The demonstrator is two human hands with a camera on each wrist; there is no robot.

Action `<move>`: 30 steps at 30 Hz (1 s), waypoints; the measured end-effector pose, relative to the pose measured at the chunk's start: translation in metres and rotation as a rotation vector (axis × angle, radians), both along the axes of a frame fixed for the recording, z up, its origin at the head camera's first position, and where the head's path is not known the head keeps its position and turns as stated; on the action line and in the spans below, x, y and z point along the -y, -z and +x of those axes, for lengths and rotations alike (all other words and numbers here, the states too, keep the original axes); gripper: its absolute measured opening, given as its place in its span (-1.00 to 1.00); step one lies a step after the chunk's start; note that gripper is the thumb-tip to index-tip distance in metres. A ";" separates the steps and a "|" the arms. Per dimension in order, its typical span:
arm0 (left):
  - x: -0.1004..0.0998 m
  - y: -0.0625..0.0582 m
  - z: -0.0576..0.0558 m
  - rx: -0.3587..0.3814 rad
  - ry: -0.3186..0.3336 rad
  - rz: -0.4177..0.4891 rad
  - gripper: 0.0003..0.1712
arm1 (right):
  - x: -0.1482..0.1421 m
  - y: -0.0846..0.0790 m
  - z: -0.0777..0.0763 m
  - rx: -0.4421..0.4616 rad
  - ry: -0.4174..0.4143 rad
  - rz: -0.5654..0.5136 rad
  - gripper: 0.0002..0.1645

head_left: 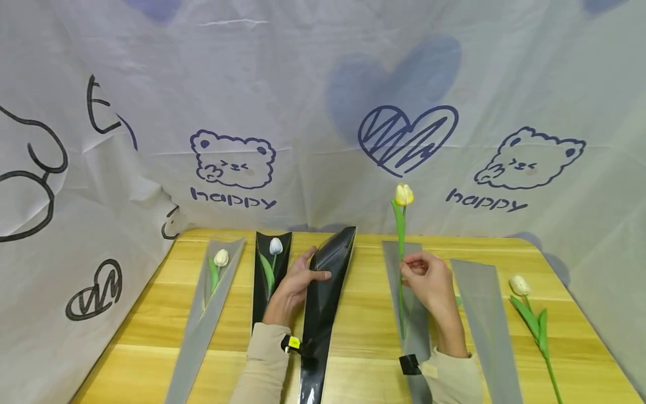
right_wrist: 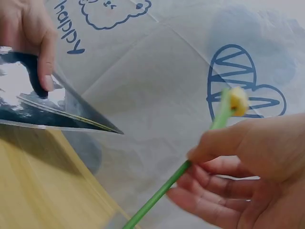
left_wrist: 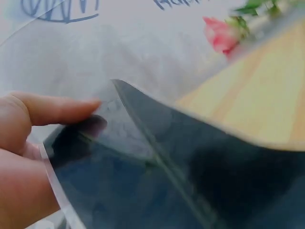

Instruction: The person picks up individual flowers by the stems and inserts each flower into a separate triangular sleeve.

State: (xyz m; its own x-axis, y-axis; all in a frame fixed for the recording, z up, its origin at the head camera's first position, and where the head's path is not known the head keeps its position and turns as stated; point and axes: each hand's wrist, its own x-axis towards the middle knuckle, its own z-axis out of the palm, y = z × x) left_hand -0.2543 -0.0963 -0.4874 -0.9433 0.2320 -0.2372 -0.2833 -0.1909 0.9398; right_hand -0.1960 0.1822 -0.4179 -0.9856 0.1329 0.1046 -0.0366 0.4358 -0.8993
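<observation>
My left hand (head_left: 295, 286) grips a glossy black flower sleeve (head_left: 323, 314) near its upper end, the thumb lying across the front. In the left wrist view the sleeve's pointed mouth (left_wrist: 143, 138) fills much of the picture, the thumb over its near edge. My right hand (head_left: 429, 283) pinches the green stem of a yellow tulip (head_left: 404, 195) between thumb and fingertips. The tulip stands upright, bloom at the top, its stem hanging below the hand. In the right wrist view the bloom (right_wrist: 239, 101) is blurred and the sleeve's tip points toward the tulip from the left.
On the wooden table (head_left: 192, 247) lie a grey sleeve (head_left: 202, 336) with a white tulip (head_left: 221, 258) and a black sleeve with a pale tulip (head_left: 275, 246). Grey sleeves (head_left: 487, 320) and a loose white tulip (head_left: 520, 285) lie right. A printed cloth (head_left: 313, 168) hangs behind.
</observation>
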 end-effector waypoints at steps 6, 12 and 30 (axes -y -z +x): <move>0.000 0.001 -0.004 0.104 0.028 0.317 -0.84 | 0.002 -0.001 -0.002 -0.034 0.033 -0.059 -0.87; -0.001 -0.007 -0.002 0.061 0.017 0.365 -0.61 | 0.004 -0.002 -0.001 -0.074 0.066 -0.106 -0.87; -0.005 -0.019 0.008 -0.274 0.012 -0.270 -0.74 | 0.007 -0.018 0.002 -0.326 0.138 -0.729 -0.76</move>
State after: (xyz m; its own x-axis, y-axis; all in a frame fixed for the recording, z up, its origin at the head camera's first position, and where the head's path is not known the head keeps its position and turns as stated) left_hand -0.2463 -0.0910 -0.4682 -0.9779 0.2071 -0.0305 -0.0150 0.0759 0.9970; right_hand -0.1938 0.1748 -0.3997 -0.8902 0.3966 0.2240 -0.3346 -0.2358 -0.9124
